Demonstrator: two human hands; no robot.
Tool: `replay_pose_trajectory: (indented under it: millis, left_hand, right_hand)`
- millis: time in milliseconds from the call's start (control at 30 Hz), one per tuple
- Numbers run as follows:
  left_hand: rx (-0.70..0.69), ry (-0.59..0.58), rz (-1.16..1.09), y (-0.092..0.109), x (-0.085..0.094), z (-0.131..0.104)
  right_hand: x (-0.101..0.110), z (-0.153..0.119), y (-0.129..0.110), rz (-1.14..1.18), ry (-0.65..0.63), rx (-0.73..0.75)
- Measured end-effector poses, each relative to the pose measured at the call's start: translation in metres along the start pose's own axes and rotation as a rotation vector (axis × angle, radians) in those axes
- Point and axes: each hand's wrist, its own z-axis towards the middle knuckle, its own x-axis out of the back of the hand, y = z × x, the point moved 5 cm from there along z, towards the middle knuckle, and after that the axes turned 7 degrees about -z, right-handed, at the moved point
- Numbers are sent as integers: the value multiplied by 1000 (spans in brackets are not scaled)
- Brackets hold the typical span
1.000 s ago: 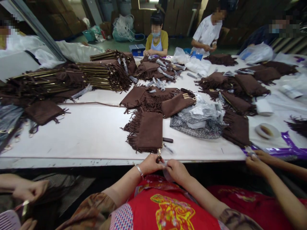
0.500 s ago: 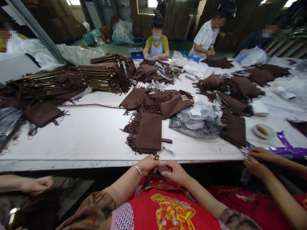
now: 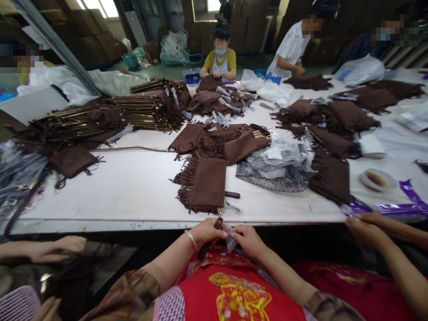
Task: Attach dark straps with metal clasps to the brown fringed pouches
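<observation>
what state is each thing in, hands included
left hand: closed, gripping
right hand: closed, pinching
dark brown strap with metal clip: held in left hand, end hanging
thin clear plastic piece: creased, pinched by right hand
brown rectangular fringed pouch: lying flat
gold-edged brown pouches: stacked in a pile
black-and-white speckled cloth: rumpled, partly covered
clear plastic bag: crumpled, lying on the cloth
round translucent roll: lying flat

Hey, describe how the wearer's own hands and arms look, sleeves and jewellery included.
The left hand is gloveless, with a silvery bangle at its wrist. The right hand is gloveless too, and no bangle shows there. The left sleeve and right sleeve have a mottled, brownish pattern and stop well short of the wrists.
</observation>
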Motion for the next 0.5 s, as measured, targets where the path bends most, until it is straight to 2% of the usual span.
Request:
replay_pose_trajectory:
  millis: [100,233,300,400,500]
  left_hand:
    - [-33,43,95,0,0,-1]
    - [-31,93,85,0,2,-4]
    - [-26,99,40,0,2,-7]
    - [-30,61,-69,-3,-2,-11]
    - [-11,-27,-204,-15,-5,-17]
  right_hand:
    - [-2,0,3,-9,4,-3]
    - [-3,-2,3,-32,6,71]
    - [1,-6,6,-56,50,96]
    - [11,-16,14,-16,134,56]
    - [18,-34,21,94,187,5]
